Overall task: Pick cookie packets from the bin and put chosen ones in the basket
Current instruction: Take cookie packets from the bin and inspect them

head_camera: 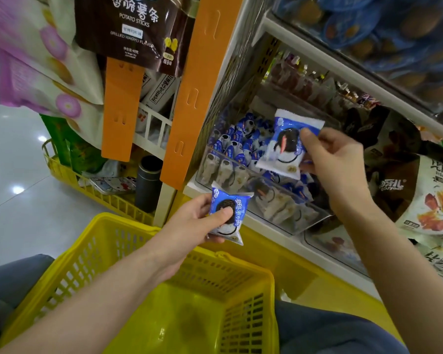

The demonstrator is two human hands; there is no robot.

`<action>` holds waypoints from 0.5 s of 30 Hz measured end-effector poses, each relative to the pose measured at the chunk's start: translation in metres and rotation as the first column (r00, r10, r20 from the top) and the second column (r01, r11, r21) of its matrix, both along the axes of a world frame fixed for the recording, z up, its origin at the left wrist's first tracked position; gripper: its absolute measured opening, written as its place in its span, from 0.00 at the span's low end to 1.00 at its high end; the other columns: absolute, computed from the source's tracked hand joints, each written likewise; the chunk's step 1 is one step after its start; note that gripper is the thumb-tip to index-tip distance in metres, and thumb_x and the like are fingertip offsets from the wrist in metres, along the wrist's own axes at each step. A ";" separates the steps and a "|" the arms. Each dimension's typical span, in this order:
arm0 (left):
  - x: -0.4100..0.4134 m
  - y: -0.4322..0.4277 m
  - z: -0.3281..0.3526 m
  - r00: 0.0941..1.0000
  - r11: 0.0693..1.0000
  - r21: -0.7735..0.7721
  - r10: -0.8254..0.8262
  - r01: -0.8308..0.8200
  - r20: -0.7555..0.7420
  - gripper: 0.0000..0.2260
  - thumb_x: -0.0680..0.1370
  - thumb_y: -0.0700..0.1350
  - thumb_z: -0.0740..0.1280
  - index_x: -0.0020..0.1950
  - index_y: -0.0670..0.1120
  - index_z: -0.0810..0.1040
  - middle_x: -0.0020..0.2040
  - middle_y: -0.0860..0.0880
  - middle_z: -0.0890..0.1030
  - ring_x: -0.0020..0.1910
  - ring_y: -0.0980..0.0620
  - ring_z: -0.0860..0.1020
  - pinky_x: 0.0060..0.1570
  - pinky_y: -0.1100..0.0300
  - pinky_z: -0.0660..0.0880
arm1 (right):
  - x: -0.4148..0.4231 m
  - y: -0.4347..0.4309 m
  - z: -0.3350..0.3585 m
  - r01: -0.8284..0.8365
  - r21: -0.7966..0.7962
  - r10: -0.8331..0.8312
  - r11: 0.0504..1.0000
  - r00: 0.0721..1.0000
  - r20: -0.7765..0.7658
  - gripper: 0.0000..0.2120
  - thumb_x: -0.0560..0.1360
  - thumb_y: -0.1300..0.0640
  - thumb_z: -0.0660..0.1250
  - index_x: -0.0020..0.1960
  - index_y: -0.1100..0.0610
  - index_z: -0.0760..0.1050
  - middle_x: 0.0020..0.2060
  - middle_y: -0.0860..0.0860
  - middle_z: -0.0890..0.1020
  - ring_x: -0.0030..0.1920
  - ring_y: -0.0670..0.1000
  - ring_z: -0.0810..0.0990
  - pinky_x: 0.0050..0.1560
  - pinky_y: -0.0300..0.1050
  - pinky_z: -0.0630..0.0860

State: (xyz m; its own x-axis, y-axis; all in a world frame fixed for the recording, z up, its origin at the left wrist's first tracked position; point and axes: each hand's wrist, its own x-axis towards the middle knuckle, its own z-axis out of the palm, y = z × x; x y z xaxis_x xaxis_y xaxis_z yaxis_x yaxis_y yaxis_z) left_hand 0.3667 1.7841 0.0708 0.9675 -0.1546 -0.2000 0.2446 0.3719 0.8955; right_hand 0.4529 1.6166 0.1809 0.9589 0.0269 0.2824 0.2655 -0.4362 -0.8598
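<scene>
A yellow slotted plastic basket (113, 226) sits lowest, below a clear plastic bin (312, 218) heaped with glossy packets (235, 146). The right hand (340, 164) pinches a white-and-blue packet (287, 146) over the bin. The left hand (192, 221) grips a blue packet (228, 213) above the basket's far rim.

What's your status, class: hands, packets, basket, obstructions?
Left hand grips a blue packet at the yellow basket's far edge. Right hand pinches a white-and-blue packet over the clear bin. No packets seen in basket. Nothing blocking.
</scene>
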 end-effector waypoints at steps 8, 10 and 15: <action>0.003 0.002 0.001 0.993 0.991 0.071 0.115 -0.117 0.026 0.11 0.76 0.44 0.66 0.58 0.49 0.74 0.53 0.50 0.81 0.45 0.54 0.82 0.37 0.65 0.78 | 0.055 0.002 -0.032 -0.097 -0.531 -0.095 0.842 0.942 -0.322 0.14 0.74 0.55 0.67 0.44 0.68 0.75 0.39 0.62 0.81 0.29 0.47 0.81 0.25 0.31 0.75; 0.004 0.002 0.002 0.991 0.990 0.060 0.129 -0.131 0.033 0.10 0.76 0.44 0.66 0.57 0.51 0.74 0.52 0.51 0.82 0.43 0.55 0.82 0.37 0.65 0.77 | 0.060 0.002 -0.031 -0.119 -0.584 -0.093 0.803 0.943 -0.320 0.12 0.74 0.55 0.68 0.42 0.65 0.75 0.37 0.59 0.81 0.25 0.44 0.80 0.25 0.31 0.75; 0.005 0.004 0.004 0.989 0.988 0.060 0.142 -0.144 0.045 0.11 0.76 0.45 0.66 0.57 0.51 0.74 0.52 0.53 0.81 0.44 0.56 0.82 0.36 0.66 0.77 | 0.067 -0.001 -0.023 -0.195 -0.723 -0.103 0.663 0.933 -0.345 0.14 0.74 0.52 0.68 0.35 0.59 0.71 0.33 0.55 0.79 0.27 0.44 0.81 0.30 0.38 0.80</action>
